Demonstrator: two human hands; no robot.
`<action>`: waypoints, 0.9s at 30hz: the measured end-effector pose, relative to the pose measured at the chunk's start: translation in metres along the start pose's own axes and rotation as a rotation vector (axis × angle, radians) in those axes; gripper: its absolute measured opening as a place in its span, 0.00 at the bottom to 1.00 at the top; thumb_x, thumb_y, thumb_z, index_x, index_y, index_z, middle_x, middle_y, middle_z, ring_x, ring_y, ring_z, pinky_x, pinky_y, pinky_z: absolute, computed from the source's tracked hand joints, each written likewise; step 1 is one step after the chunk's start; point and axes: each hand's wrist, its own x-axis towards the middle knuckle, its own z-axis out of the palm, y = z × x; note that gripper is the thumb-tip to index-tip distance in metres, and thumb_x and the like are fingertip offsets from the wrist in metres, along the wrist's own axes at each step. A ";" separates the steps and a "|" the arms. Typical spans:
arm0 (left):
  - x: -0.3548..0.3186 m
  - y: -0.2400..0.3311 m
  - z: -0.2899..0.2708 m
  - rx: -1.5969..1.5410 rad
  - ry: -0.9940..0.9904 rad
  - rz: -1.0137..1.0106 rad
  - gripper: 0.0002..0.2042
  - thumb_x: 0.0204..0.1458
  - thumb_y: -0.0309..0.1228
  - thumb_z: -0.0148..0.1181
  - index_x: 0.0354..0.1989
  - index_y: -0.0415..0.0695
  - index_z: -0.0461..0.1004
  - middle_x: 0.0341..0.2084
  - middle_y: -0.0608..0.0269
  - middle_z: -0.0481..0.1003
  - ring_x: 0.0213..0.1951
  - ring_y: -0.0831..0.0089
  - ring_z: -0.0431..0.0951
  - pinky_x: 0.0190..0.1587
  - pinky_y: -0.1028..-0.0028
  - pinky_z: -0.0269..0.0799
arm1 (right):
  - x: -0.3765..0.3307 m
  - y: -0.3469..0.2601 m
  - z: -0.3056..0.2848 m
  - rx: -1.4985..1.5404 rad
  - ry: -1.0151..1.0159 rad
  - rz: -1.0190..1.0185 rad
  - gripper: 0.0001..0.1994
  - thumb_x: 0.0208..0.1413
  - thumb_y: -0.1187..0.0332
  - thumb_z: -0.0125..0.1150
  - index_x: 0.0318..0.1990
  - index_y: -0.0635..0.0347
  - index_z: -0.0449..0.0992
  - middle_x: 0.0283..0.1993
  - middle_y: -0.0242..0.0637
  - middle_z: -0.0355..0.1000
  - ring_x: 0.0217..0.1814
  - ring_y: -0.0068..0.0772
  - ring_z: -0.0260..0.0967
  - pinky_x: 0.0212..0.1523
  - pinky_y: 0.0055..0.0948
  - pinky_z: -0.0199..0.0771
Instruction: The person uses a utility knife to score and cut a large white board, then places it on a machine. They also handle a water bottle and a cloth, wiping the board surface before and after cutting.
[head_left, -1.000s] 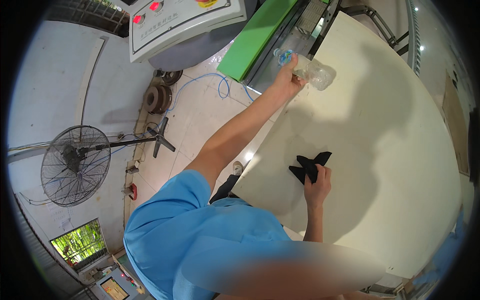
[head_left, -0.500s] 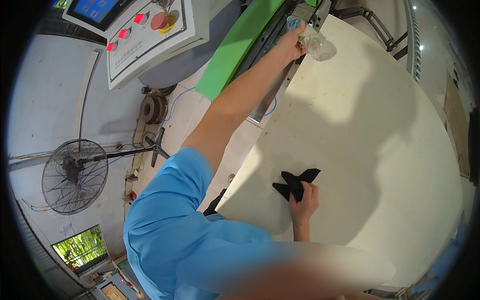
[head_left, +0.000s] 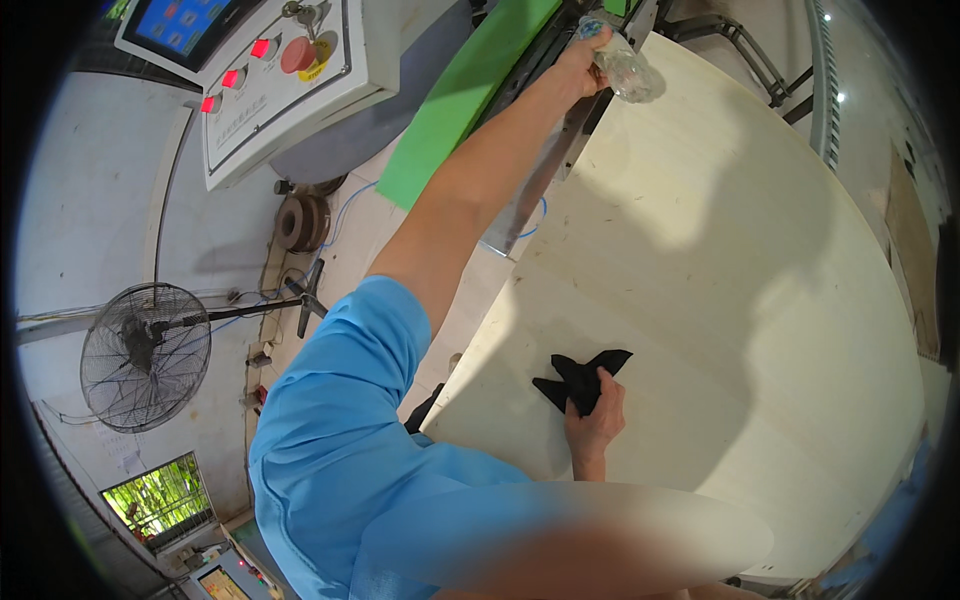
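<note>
my left hand (head_left: 580,62) stretches to the counter's (head_left: 760,300) far edge, grip closed around a clear bottle (head_left: 622,68). my right hand (head_left: 596,415) presses a black cloth (head_left: 575,378) flat near the front, fingers loosely curled on it.

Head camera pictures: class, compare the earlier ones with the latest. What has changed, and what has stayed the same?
The view has swung, so everything sits differently in the picture. The left hand still grips the clear plastic bottle at the table's far edge; the right hand still presses the black cloth on the tabletop.
</note>
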 end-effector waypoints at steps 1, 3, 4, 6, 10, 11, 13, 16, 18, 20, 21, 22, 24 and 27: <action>-0.005 -0.001 -0.002 -0.059 -0.008 -0.010 0.17 0.58 0.41 0.63 0.47 0.42 0.73 0.43 0.58 0.79 0.44 0.61 0.82 0.46 0.58 0.84 | 0.000 -0.001 0.000 -0.009 0.002 0.012 0.33 0.32 0.81 0.69 0.55 0.59 0.72 0.42 0.44 0.71 0.39 0.48 0.74 0.35 0.39 0.77; -0.023 -0.007 -0.005 -0.167 0.021 -0.016 0.16 0.58 0.41 0.63 0.47 0.42 0.73 0.43 0.58 0.79 0.44 0.60 0.82 0.46 0.58 0.84 | 0.000 -0.003 0.000 -0.005 -0.013 0.055 0.36 0.33 0.81 0.68 0.58 0.60 0.70 0.41 0.44 0.71 0.38 0.48 0.74 0.34 0.39 0.76; -0.035 -0.012 -0.007 -0.181 0.035 0.010 0.16 0.59 0.42 0.62 0.46 0.42 0.73 0.41 0.58 0.79 0.43 0.61 0.82 0.47 0.57 0.83 | 0.001 -0.003 -0.001 -0.026 -0.032 0.049 0.36 0.33 0.81 0.68 0.58 0.59 0.70 0.40 0.44 0.70 0.37 0.48 0.73 0.34 0.39 0.76; -0.065 -0.024 -0.013 -0.229 0.039 0.010 0.16 0.59 0.43 0.61 0.46 0.43 0.73 0.41 0.60 0.79 0.41 0.62 0.82 0.44 0.60 0.83 | 0.002 -0.003 -0.003 -0.041 -0.079 0.048 0.36 0.34 0.81 0.68 0.59 0.59 0.70 0.40 0.43 0.70 0.37 0.48 0.73 0.33 0.39 0.75; -0.122 -0.041 -0.023 -0.300 0.113 -0.021 0.17 0.58 0.48 0.62 0.46 0.49 0.73 0.39 0.65 0.78 0.37 0.68 0.80 0.31 0.71 0.73 | 0.009 -0.003 -0.006 -0.091 -0.086 -0.046 0.37 0.33 0.76 0.70 0.59 0.58 0.70 0.41 0.43 0.69 0.37 0.47 0.73 0.30 0.38 0.76; -0.136 -0.045 -0.025 -0.317 0.140 -0.030 0.17 0.58 0.49 0.62 0.47 0.50 0.73 0.38 0.67 0.78 0.36 0.69 0.80 0.28 0.73 0.70 | 0.011 -0.004 -0.007 -0.100 -0.091 -0.038 0.37 0.33 0.76 0.70 0.59 0.58 0.70 0.42 0.43 0.69 0.38 0.48 0.73 0.31 0.39 0.76; -0.161 -0.052 -0.025 -0.306 0.189 0.002 0.17 0.59 0.49 0.61 0.46 0.51 0.72 0.36 0.68 0.77 0.35 0.71 0.79 0.27 0.73 0.68 | 0.013 -0.007 -0.009 -0.144 -0.051 -0.065 0.36 0.34 0.76 0.71 0.59 0.58 0.71 0.44 0.45 0.68 0.42 0.49 0.72 0.36 0.40 0.76; -0.198 -0.060 -0.030 -0.302 0.195 0.012 0.17 0.59 0.48 0.61 0.47 0.51 0.70 0.35 0.68 0.77 0.33 0.71 0.79 0.27 0.73 0.68 | 0.013 -0.012 -0.014 -0.259 -0.006 -0.141 0.34 0.36 0.76 0.72 0.58 0.56 0.71 0.47 0.47 0.67 0.48 0.52 0.70 0.42 0.43 0.75; -0.221 -0.065 -0.036 -0.348 0.218 0.010 0.20 0.57 0.49 0.63 0.50 0.50 0.71 0.40 0.65 0.77 0.39 0.68 0.80 0.33 0.67 0.74 | 0.012 -0.011 -0.019 -0.373 -0.131 -0.170 0.34 0.36 0.73 0.73 0.58 0.53 0.72 0.49 0.48 0.66 0.50 0.54 0.69 0.45 0.46 0.74; -0.243 -0.070 -0.041 -0.325 0.264 0.008 0.21 0.58 0.49 0.62 0.51 0.49 0.70 0.41 0.64 0.77 0.41 0.67 0.80 0.33 0.70 0.74 | 0.013 -0.005 -0.024 -0.371 -0.227 -0.206 0.32 0.38 0.73 0.73 0.56 0.52 0.73 0.50 0.48 0.67 0.49 0.53 0.70 0.45 0.44 0.75; -0.253 -0.072 -0.044 -0.314 0.295 0.002 0.21 0.58 0.50 0.62 0.52 0.49 0.70 0.42 0.64 0.77 0.41 0.66 0.80 0.33 0.71 0.74 | 0.015 0.000 -0.026 -0.394 -0.287 -0.197 0.30 0.39 0.72 0.73 0.56 0.52 0.73 0.50 0.47 0.67 0.48 0.52 0.70 0.44 0.43 0.75; -0.265 -0.074 -0.049 -0.310 0.264 -0.016 0.20 0.59 0.50 0.60 0.50 0.50 0.70 0.40 0.65 0.77 0.40 0.68 0.80 0.29 0.72 0.68 | 0.019 0.004 -0.028 -0.329 -0.308 -0.195 0.27 0.41 0.73 0.72 0.54 0.55 0.74 0.48 0.47 0.68 0.47 0.52 0.71 0.44 0.43 0.75; -0.289 -0.077 -0.059 -0.300 0.192 -0.035 0.17 0.61 0.52 0.57 0.47 0.52 0.69 0.37 0.67 0.77 0.36 0.72 0.80 0.22 0.76 0.57 | 0.032 0.012 -0.030 -0.243 -0.366 -0.113 0.21 0.45 0.74 0.71 0.49 0.61 0.74 0.45 0.47 0.70 0.44 0.52 0.72 0.43 0.42 0.75; -0.326 -0.083 -0.073 -0.336 0.222 -0.039 0.21 0.61 0.52 0.57 0.51 0.48 0.69 0.41 0.64 0.76 0.39 0.68 0.81 0.26 0.74 0.68 | 0.070 0.012 -0.021 -0.062 -0.098 -0.146 0.18 0.47 0.77 0.68 0.47 0.64 0.75 0.44 0.45 0.73 0.45 0.46 0.74 0.46 0.39 0.75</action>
